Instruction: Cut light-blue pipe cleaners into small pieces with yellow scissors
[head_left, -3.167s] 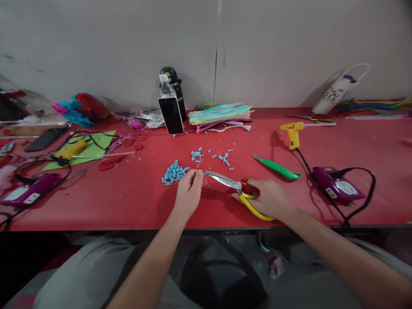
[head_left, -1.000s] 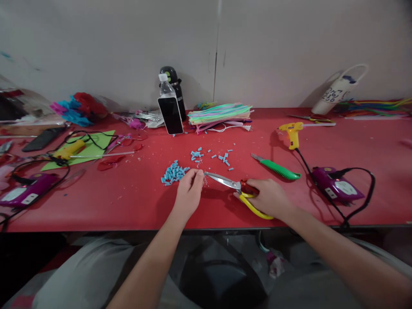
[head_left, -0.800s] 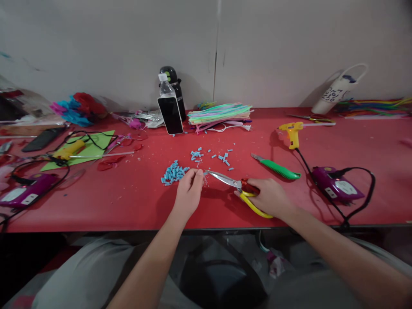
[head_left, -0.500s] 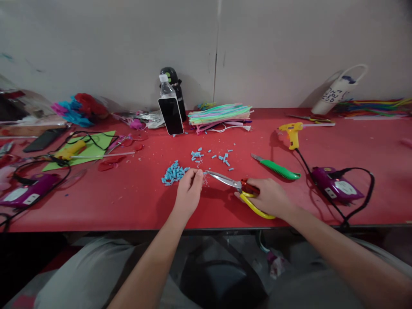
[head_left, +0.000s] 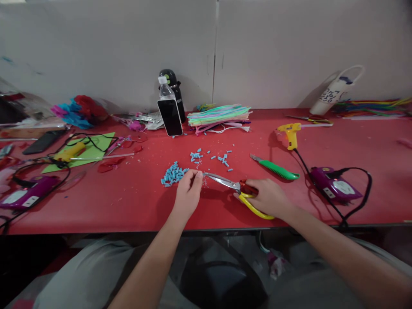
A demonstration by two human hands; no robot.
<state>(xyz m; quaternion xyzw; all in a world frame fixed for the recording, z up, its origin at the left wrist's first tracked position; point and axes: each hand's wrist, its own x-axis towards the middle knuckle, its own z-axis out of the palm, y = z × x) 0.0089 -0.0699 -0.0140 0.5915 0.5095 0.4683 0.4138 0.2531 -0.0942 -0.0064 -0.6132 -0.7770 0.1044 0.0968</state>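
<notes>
one hand (head_left: 269, 195) round scissors (head_left: 225, 182); lettered tumbler (head_left: 330, 95)

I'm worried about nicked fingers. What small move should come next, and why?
I'd probably draw the left hand back slightly before the next squeeze: the scissors' blades point at its pinched fingertips, with hardly any gap visible, while the right hand grips the handles.

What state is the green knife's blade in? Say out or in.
Out: the knife lies with its metal blade showing past the green handle.
</notes>
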